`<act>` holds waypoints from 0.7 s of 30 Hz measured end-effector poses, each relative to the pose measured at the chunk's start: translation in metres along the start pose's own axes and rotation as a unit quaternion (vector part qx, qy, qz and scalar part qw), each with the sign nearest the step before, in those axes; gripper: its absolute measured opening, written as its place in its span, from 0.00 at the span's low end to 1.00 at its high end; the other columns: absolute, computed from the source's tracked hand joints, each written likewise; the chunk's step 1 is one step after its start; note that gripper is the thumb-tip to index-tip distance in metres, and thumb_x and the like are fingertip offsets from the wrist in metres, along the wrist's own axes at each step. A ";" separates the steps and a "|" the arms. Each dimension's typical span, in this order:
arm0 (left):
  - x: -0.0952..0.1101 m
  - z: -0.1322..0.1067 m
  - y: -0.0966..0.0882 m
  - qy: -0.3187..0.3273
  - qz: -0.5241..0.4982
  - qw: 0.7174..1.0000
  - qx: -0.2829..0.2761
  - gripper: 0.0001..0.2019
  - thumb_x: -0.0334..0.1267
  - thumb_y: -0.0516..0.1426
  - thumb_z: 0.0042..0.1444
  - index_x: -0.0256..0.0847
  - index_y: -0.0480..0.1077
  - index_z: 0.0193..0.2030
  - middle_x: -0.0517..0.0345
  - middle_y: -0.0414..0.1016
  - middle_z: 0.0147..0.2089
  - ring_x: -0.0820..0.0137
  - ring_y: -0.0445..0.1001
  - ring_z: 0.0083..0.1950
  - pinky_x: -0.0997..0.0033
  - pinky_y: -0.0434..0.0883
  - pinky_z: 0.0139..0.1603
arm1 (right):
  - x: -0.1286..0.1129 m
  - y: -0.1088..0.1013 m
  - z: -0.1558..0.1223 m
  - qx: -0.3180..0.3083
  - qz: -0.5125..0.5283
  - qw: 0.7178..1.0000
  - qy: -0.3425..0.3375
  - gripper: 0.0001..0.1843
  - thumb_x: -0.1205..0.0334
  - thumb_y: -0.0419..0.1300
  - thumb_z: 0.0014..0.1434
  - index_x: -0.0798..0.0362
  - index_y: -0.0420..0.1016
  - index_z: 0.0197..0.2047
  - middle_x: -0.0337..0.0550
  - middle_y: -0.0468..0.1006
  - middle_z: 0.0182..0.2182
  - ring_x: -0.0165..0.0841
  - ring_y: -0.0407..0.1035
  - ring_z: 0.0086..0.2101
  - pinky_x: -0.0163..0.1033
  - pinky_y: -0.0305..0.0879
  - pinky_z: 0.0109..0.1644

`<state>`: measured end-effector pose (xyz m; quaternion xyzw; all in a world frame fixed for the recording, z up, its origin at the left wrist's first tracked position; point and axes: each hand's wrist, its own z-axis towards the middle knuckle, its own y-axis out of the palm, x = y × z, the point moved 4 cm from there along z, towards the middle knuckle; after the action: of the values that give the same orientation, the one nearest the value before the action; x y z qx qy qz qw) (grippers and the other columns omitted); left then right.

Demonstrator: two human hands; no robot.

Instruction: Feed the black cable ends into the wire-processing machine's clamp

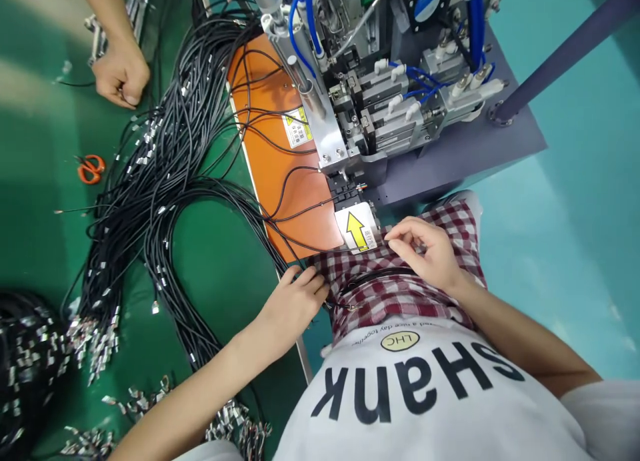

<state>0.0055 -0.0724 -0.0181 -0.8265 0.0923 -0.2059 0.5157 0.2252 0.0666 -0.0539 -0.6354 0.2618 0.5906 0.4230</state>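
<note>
My left hand (303, 294) is at the table's front edge, its fingers curled over black cables (273, 247) that run off the bundle. My right hand (425, 251) hovers above my lap with thumb and forefinger drawn together; whether a thin wire end is between them is too small to tell. Just left of its fingertips, a single cable ends over a white label with a yellow arrow (357, 227) at the machine's feed point. Beside that label, another cable with coloured wire ends (361, 187) lies in a dark fixture (345, 189). A loose cable lies across my lap.
A machine (400, 107) with cylinders and blue hoses stands beyond an orange plate (300, 201). A large cable bundle (165, 141) covers the green table (215, 247). Orange-handled scissors (91, 169) lie left. Another person's closed hand (121, 71) rests at the upper left.
</note>
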 end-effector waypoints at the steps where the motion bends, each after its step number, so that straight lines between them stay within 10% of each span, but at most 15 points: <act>1: -0.001 -0.001 0.003 0.002 0.029 1.000 0.009 0.15 0.25 0.48 0.65 0.40 0.75 0.39 0.47 0.78 0.39 0.57 0.74 0.47 0.52 0.69 0.51 | -0.001 0.001 0.000 -0.002 -0.001 1.000 -0.005 0.03 0.61 0.61 0.64 0.49 0.77 0.39 0.40 0.74 0.32 0.31 0.66 0.28 0.39 0.63 0.32; 7: -0.004 0.002 -0.029 0.062 0.000 0.981 0.183 0.13 0.28 0.52 0.67 0.38 0.71 0.56 0.51 0.80 0.46 0.64 0.76 0.49 0.49 0.63 0.64 | -0.003 0.003 -0.001 0.000 0.000 1.000 -0.021 0.04 0.63 0.61 0.65 0.50 0.78 0.39 0.40 0.75 0.31 0.30 0.66 0.28 0.38 0.63 0.32; 11: 0.013 0.031 -0.040 0.050 -0.074 0.955 0.284 0.12 0.32 0.57 0.65 0.37 0.71 0.54 0.54 0.80 0.41 0.67 0.75 0.40 0.62 0.70 0.45 | -0.006 0.004 -0.001 -0.004 0.004 1.000 -0.016 0.06 0.63 0.59 0.67 0.51 0.78 0.40 0.41 0.76 0.32 0.31 0.68 0.30 0.38 0.63 0.33; 21: 0.019 0.052 -0.018 -0.038 -0.133 0.941 0.309 0.11 0.32 0.55 0.66 0.35 0.72 0.53 0.50 0.78 0.40 0.65 0.74 0.40 0.64 0.71 0.41 | -0.008 0.010 -0.002 -0.059 0.030 0.998 -0.015 0.06 0.61 0.63 0.64 0.51 0.78 0.44 0.42 0.77 0.36 0.29 0.69 0.29 0.38 0.65 0.34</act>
<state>0.0438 -0.0287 -0.0175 -0.6380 -0.1066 -0.2596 0.7171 0.2171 0.0587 -0.0488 -0.6422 0.2393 0.6271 0.3702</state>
